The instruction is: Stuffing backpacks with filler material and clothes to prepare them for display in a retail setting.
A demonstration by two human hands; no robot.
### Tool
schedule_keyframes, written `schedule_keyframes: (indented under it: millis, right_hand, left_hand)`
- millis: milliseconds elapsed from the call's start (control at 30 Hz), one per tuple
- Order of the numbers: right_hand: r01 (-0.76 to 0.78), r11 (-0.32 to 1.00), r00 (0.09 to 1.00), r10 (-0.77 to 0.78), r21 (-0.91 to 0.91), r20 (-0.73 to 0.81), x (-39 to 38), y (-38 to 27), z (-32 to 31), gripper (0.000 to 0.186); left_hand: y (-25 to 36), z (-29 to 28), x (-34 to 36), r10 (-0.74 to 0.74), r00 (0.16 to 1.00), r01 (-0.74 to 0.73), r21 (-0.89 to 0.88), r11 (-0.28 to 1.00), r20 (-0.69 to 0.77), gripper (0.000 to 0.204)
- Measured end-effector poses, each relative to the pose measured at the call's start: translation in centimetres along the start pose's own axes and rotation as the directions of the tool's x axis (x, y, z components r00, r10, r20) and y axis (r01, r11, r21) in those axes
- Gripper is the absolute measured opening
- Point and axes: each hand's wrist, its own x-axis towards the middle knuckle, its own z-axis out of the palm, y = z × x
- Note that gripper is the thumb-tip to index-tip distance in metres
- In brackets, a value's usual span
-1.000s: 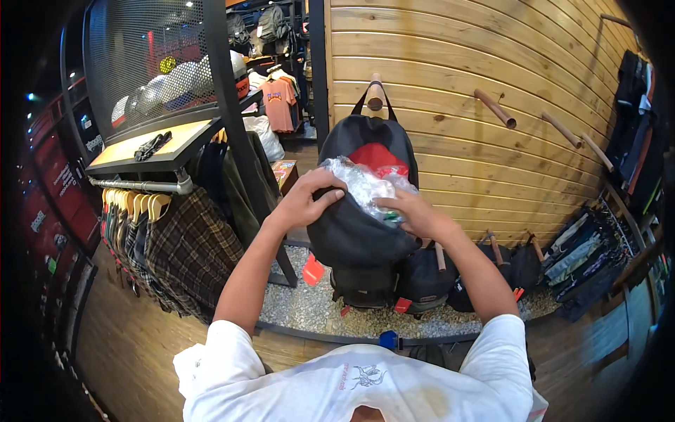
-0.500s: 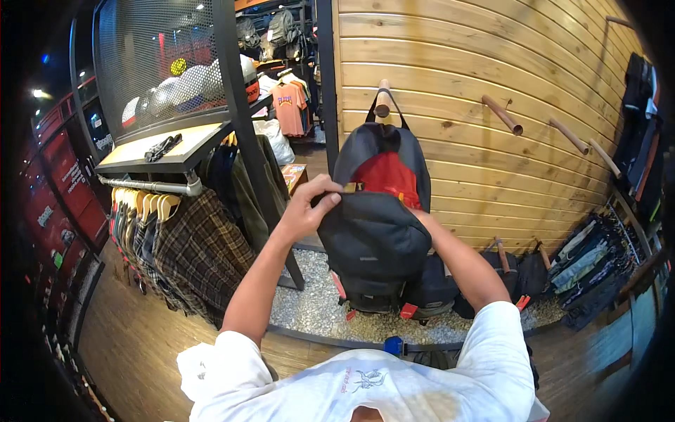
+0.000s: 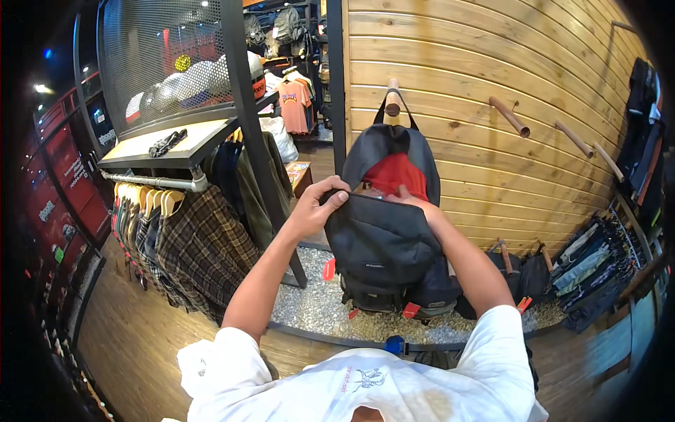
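One red-lined black backpack [image 3: 387,239] bore a label [image 3: 375,266]; left hand [image 3: 313,211] pinched its rim [image 3: 376,200], right hand [image 3: 413,201] dipped inside, grip unclear.

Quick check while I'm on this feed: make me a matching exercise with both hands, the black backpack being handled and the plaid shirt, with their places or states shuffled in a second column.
Column one
1. Left hand
2. Right hand
3. Black backpack
4. Plaid shirt

Column two
A. Hung by a loop from a wooden peg
B. Reaching into the opening beside the red lining, partly hidden
C. Hanging below a shelf
D. Pinching the edge of the opening

Pairs: 1-D, 2-B, 3-A, 4-C
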Motion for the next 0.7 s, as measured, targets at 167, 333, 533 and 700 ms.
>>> schedule_keyframes:
  millis: [167, 333, 533, 700]
  right_hand:
    - [0.006, 0.886, 0.937, 0.157, 0.463, -0.312, -4.9, -9.1, -0.1, 0.07]
    - [0.044, 0.898, 0.939, 0.112, 0.437, -0.325, -4.6, -10.6, 0.4, 0.068]
    - [0.065, 0.895, 0.929, 0.107, 0.442, -0.355, -3.5, -11.3, -4.1, 0.065]
    - [0.048, 0.895, 0.898, 0.156, 0.443, -0.411, -7.9, -11.4, -4.3, 0.063]
  left_hand:
    - [1.0, 5.2, 3.4, 0.183, 0.983, -0.182, -0.064, 0.981, 0.013, 0.017]
    - [1.0, 2.7, 4.4, 0.111, 0.988, -0.114, -0.021, 0.993, -0.111, 0.019]
    - [-0.9, 0.6, 5.4, -0.007, 0.992, -0.001, -0.064, 0.998, -0.129, 0.028]
    - [-0.3, 2.0, 6.0, -0.064, 0.997, 0.062, -0.077, 0.995, -0.034, 0.026]
